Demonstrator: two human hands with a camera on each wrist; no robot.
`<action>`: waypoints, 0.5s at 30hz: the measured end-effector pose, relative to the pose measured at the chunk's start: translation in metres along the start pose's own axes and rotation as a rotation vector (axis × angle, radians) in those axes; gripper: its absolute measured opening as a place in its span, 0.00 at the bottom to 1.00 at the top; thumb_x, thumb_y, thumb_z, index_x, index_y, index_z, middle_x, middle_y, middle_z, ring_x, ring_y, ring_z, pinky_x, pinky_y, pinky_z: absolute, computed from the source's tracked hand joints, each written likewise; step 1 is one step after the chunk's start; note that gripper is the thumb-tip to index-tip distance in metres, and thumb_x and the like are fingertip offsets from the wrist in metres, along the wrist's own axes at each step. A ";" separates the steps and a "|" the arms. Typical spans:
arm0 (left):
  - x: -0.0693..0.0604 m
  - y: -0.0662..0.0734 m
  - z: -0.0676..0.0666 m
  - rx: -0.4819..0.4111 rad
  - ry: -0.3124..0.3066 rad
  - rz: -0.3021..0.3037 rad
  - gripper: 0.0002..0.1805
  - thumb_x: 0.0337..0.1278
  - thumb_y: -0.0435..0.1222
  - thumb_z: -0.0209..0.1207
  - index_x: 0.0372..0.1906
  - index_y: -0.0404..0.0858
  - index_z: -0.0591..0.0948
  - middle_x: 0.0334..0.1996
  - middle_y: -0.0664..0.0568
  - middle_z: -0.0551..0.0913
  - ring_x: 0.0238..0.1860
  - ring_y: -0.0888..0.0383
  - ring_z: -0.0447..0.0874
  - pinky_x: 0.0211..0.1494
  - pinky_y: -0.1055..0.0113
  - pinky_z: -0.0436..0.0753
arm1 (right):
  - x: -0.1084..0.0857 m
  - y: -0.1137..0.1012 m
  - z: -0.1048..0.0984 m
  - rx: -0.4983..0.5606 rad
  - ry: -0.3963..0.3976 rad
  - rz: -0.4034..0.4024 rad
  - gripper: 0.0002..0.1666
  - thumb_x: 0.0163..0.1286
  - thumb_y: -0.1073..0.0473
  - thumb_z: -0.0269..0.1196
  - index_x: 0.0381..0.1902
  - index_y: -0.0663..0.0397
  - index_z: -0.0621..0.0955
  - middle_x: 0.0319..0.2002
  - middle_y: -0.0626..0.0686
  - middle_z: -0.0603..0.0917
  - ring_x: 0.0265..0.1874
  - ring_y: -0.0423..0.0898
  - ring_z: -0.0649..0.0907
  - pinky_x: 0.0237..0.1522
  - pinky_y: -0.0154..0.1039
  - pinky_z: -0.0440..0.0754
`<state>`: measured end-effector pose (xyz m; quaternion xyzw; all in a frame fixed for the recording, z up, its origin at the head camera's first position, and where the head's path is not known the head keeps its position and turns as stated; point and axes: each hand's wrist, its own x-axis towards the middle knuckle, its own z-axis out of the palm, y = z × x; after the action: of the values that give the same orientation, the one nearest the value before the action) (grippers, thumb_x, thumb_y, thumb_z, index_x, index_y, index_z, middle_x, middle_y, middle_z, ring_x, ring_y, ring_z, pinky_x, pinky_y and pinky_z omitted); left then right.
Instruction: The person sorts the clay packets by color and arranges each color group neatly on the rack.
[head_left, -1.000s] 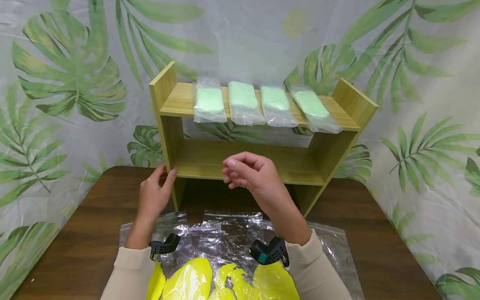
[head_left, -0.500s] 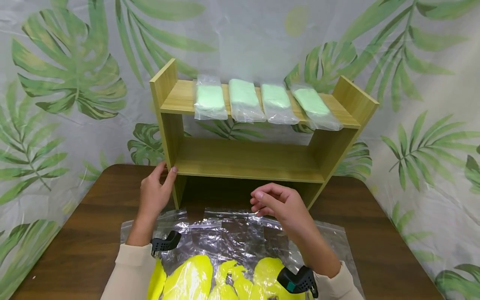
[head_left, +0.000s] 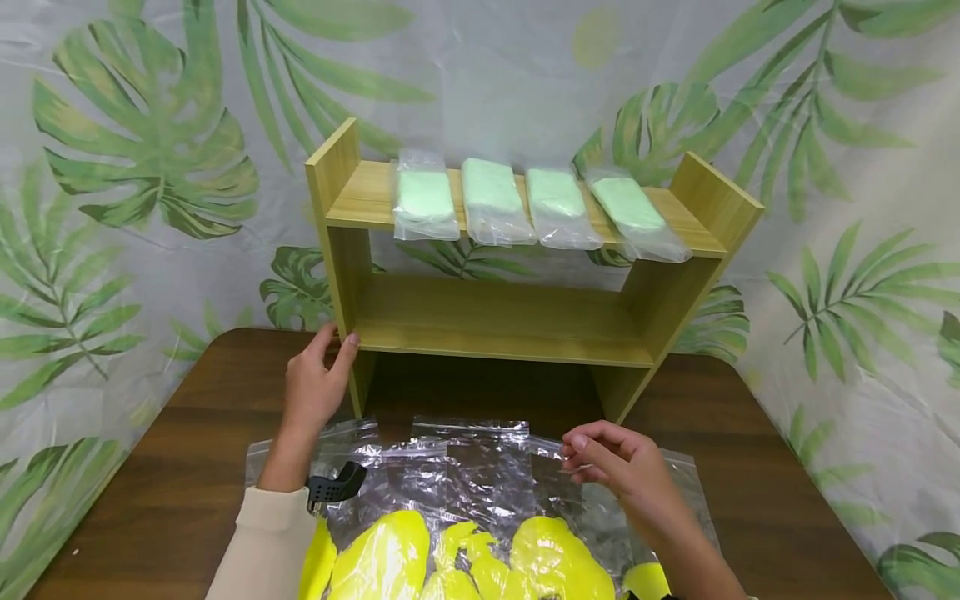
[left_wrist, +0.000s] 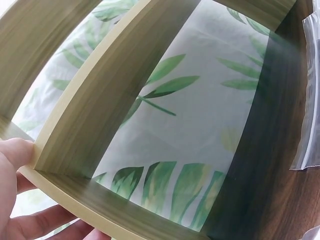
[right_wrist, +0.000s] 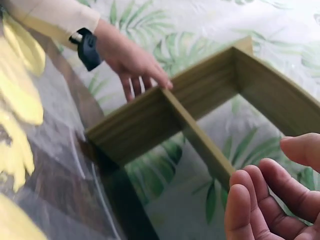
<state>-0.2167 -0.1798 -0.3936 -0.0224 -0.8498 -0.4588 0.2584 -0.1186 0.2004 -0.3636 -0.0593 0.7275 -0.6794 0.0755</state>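
My left hand [head_left: 315, 387] grips the left side panel of a small wooden shelf [head_left: 495, 346] at its middle board. In the left wrist view the thumb [left_wrist: 16, 152] lies on the front edge and the other fingers are behind the panel's outer face. My right hand [head_left: 626, 471] hovers over the right part of the clear zip bags [head_left: 487, 475], fingers loosely curled and holding nothing. Yellow flat shapes [head_left: 384, 554] lie inside the bags, cut off at the lower frame edge. Several pale green packets [head_left: 491, 196] in clear wrapping lie across the shelf's top board.
The shelf stands on a dark wooden table [head_left: 150, 492] in front of a leaf-patterned cloth [head_left: 495, 83]. The packets' wrapping hangs over the top board's front edge. The bags overlap on the table in front of the shelf.
My right hand has moved down and to the right, from in front of the shelf's middle board to above the bags. My left hand has stayed on the side panel.
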 end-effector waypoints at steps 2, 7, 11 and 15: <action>0.000 -0.001 0.000 0.000 0.005 -0.005 0.22 0.70 0.51 0.50 0.57 0.39 0.77 0.43 0.40 0.85 0.41 0.44 0.85 0.40 0.48 0.80 | -0.003 0.004 -0.005 0.003 0.009 0.007 0.18 0.70 0.56 0.61 0.45 0.70 0.78 0.39 0.57 0.84 0.38 0.54 0.84 0.41 0.47 0.83; -0.001 -0.001 -0.002 0.006 0.018 -0.008 0.21 0.70 0.50 0.50 0.56 0.40 0.77 0.42 0.40 0.85 0.41 0.44 0.85 0.41 0.47 0.79 | -0.010 0.009 -0.018 -0.023 0.030 0.026 0.18 0.71 0.57 0.60 0.47 0.70 0.78 0.41 0.57 0.84 0.40 0.54 0.84 0.43 0.46 0.83; 0.000 -0.002 -0.001 0.009 -0.003 -0.003 0.23 0.70 0.51 0.49 0.57 0.40 0.77 0.43 0.39 0.85 0.42 0.44 0.84 0.41 0.47 0.79 | -0.021 0.011 -0.030 -0.060 0.084 0.069 0.20 0.71 0.55 0.60 0.49 0.69 0.78 0.43 0.57 0.83 0.42 0.54 0.84 0.45 0.46 0.82; 0.001 -0.002 0.000 0.003 -0.007 -0.002 0.23 0.70 0.51 0.50 0.57 0.40 0.77 0.44 0.40 0.85 0.43 0.44 0.84 0.41 0.48 0.79 | -0.033 0.018 -0.043 -0.061 0.127 0.110 0.21 0.73 0.55 0.58 0.51 0.68 0.77 0.44 0.56 0.83 0.43 0.52 0.83 0.46 0.45 0.82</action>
<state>-0.2176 -0.1812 -0.3946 -0.0228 -0.8515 -0.4577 0.2548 -0.0939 0.2500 -0.3781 0.0219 0.7532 -0.6543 0.0647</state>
